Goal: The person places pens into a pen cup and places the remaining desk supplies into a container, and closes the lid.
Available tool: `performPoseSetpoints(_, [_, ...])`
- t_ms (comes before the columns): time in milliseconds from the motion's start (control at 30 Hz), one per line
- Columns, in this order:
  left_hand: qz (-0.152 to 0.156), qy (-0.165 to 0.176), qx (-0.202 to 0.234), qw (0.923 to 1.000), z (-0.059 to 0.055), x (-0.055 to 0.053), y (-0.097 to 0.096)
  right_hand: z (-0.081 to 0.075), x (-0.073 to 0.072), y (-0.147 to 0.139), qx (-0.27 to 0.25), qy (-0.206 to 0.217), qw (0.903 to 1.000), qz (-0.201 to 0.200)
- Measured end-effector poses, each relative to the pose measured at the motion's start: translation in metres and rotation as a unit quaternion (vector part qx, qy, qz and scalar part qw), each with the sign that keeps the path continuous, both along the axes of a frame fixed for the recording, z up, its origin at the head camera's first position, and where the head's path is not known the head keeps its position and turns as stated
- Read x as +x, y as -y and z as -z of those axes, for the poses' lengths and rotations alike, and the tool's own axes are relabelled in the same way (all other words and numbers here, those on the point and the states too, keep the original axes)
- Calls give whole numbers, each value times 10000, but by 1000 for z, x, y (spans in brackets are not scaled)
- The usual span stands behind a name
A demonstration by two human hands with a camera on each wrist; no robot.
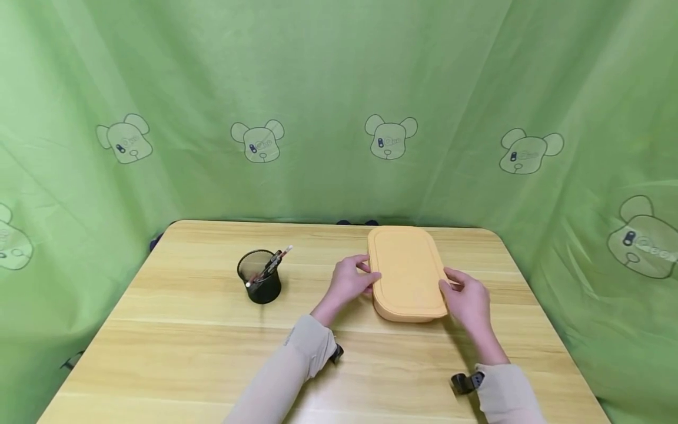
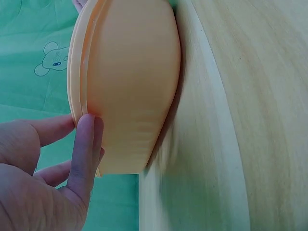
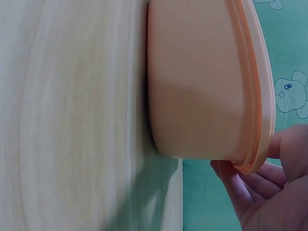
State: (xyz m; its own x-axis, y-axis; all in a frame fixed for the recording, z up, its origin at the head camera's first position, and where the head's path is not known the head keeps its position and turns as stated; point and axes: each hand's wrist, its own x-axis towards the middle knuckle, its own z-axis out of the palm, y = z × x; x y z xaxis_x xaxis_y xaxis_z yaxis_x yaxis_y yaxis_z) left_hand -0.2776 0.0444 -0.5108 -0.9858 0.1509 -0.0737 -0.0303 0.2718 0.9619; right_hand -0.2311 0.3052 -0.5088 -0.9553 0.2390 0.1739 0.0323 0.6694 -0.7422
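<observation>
A peach-orange plastic storage box (image 1: pixel 410 319) with a flat rounded lid (image 1: pixel 406 271) stands toward the back right of the table, its lid seated on the rim. My left hand (image 1: pixel 351 279) pinches the lid's left edge, thumb on top and fingers below the lip, as the left wrist view shows at the lid edge (image 2: pixel 79 72). On the opposite side my right hand (image 1: pixel 468 299) pinches the right edge, its thumb over the lid and its fingers curled under the rim (image 3: pixel 250 166). The box's contents are hidden.
To the left on the wooden table (image 1: pixel 185 341) stands a black mesh pen holder (image 1: pixel 265 290) with several pens (image 1: pixel 272 262) leaning in it. A green curtain (image 1: pixel 328 70) with bear-head prints hangs behind and at both sides. Dark wrist cameras (image 1: pixel 462 384) are worn at the cuffs.
</observation>
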Motion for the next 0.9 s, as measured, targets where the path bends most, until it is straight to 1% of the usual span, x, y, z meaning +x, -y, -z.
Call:
performPoseSetpoints(167, [-15, -62, -153, 9999, 0, -1, 0, 0, 0, 2, -60, -34, 10000, 52])
performPoseSetpoints(400, [-62, -45, -106, 9999, 0, -2, 0, 0, 1, 3, -132, -13, 9999, 93])
performPoseSetpoints(667, [-136, 84, 108, 9998, 6, -3, 1, 1, -1, 2, -55, 63, 9999, 85])
performPoseSetpoints(900, [-185, 216, 420, 9987, 10, -3, 1, 4, -1, 1, -113, 61, 9999, 89])
